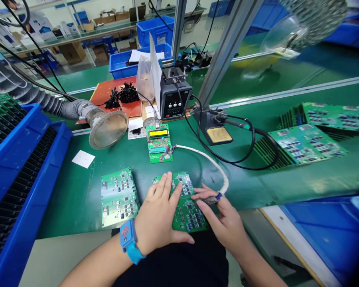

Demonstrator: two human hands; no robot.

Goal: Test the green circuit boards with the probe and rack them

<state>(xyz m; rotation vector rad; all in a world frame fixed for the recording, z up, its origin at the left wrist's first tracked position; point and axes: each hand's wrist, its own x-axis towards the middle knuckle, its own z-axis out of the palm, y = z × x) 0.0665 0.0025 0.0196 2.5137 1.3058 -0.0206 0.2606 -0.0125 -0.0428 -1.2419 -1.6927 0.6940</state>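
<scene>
My left hand lies flat with fingers spread over a green circuit board panel at the table's front edge. A blue wrist strap is on my left wrist. My right hand grips a probe on the end of a white sleeved cable, its tip at the panel's right side. Whether the tip touches the board I cannot tell. The cable runs to a small green tester board with a lit yellow display. To the left lies another panel stack.
Blue bins of upright boards stand at the left, under a fume extraction hose. Behind the tester is a soldering station, with its iron holder to the right. More board stacks lie farther right. A white paper slip is at the left.
</scene>
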